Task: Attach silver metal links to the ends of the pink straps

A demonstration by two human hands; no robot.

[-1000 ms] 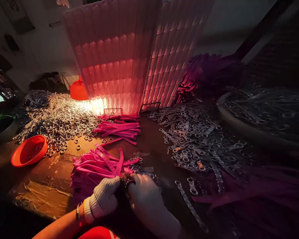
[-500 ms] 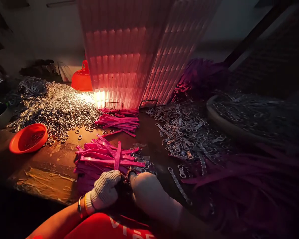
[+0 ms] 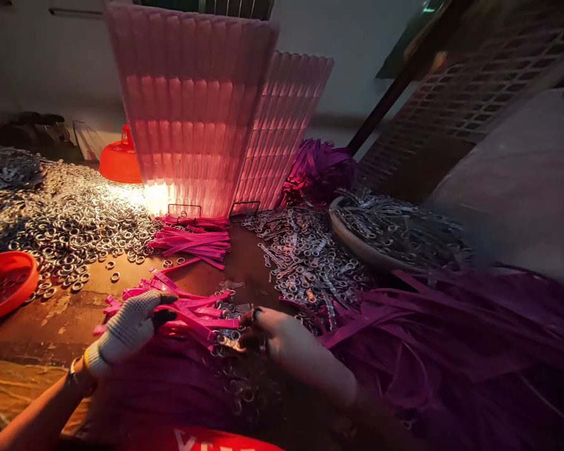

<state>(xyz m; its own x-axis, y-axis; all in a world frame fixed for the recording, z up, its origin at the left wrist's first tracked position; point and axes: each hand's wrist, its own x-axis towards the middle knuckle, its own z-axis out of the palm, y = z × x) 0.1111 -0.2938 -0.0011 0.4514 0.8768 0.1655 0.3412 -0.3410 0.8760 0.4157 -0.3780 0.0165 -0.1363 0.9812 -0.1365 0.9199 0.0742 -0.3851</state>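
My left hand, in a white dotted glove with dark fingertips, is over the left side of a heap of pink straps. Its thumb and forefinger are apart, with nothing visible between them. To the right, my right hand has its dark-tipped fingers bent together at the metal end of a pink strap. That strap lies slanting on top of the heap. Metal rings and links show at the heap's right edge, partly in shadow. More purple strap lengths hang toward my lap.
A red lamp lights a pile of metal rings beside a red bowl. Ribbed translucent panels stand behind a second strap bundle. Metal links, a heaped basin and purple straps lie right.
My hands, together half a second ago, have separated: the left moved left and opened, the right stays by the strap's metal end. The view has turned to the right.
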